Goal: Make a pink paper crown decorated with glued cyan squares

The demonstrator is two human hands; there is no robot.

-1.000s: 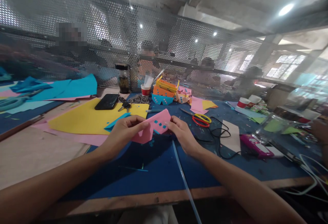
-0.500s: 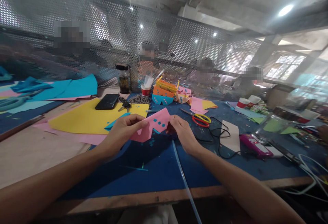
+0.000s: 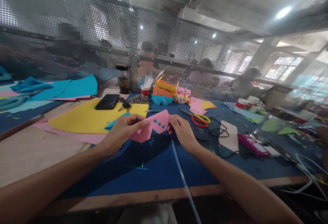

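1. From where I stand, the far left has pale blue-green scissors (image 3: 10, 103) lying on stacked blue sheets (image 3: 74, 85), pushed aside perhaps to leave elbow room
2. Next comes a big yellow sheet (image 3: 77, 120) over pink paper, with a phone (image 3: 107, 101) and keys (image 3: 125, 105) resting on it; I'd guess they're just parked there, though their weight may help it lie flat
3. The left hand (image 3: 125, 128) has its thumb in front and its fingers bent behind, closed in a pinch on the left part of the pink paper piece (image 3: 145, 133), likely to steady it
4. That piece hangs between both hands, raised above the blue mat (image 3: 102, 183) and tilted, its blue diamonds (image 3: 159, 124) left uncovered, maybe so the person can see them
5. Behind it, folded paper shapes (image 3: 162, 99) sit grouped, probably out of the way
6. The right hand (image 3: 181, 128) has thumb and fingertips drawn together on the piece's right edge, barely any gap, seemingly pinching it; the exact contact is partly hidden
7. Right of that, red-and-yellow scissors (image 3: 194, 117) lie within easy reach, near a looping black cord (image 3: 224, 137) that crosses a beige card (image 3: 229, 140)
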